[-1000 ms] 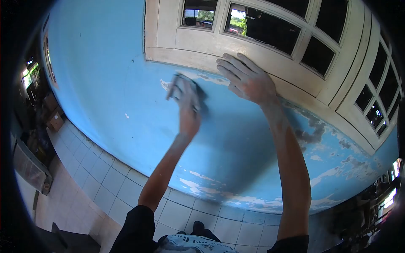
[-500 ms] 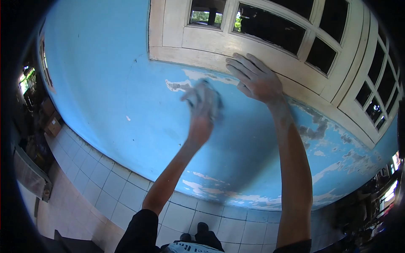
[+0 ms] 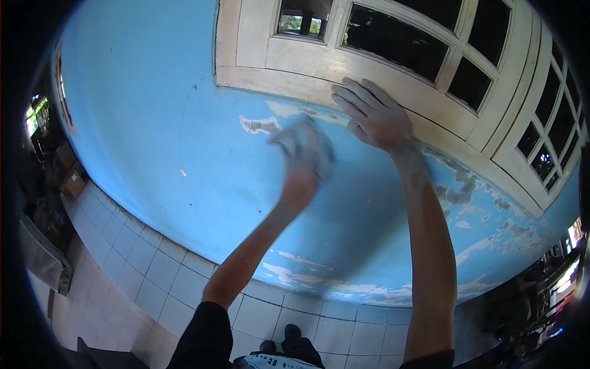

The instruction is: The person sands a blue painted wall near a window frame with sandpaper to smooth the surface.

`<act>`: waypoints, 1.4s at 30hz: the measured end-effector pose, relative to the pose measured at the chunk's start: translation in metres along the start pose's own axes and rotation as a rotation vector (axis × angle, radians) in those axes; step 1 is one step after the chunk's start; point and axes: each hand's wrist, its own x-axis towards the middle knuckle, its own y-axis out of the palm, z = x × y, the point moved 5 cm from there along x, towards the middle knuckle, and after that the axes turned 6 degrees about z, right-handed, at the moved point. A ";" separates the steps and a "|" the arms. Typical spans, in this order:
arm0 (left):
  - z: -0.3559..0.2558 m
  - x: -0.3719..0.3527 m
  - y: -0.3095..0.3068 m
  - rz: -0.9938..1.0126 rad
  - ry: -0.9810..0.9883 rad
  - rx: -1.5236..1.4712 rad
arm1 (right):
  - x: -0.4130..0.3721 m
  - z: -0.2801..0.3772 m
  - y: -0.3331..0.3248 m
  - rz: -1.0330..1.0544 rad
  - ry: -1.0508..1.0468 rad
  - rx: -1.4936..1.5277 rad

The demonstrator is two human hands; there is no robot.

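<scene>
Left hand point(image 3: 302, 150) has shifted right along the painted blue wall point(image 3: 153, 129), uncovering the small, irregular grey-and-white bare patch point(image 3: 259, 125). Its fingers are spread and slightly bent, dusty grey, motion-blurred. Hand lies over a dark-edged grey pad point(image 3: 329, 154) at the wall, just below the cream wooden window frame point(image 3: 289, 64); exact grip and pad outline cannot be told. Right hand point(image 3: 376, 118) still open, fingers extended across the frame's lower edge, holding nothing visible. Pale square floor tiles point(image 3: 258, 315) below; dark shoes point(image 3: 293, 332) near the wall's base.
</scene>
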 end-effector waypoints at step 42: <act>-0.086 0.018 0.009 -0.077 0.211 0.191 | -0.108 -0.049 -0.025 0.172 0.123 -0.017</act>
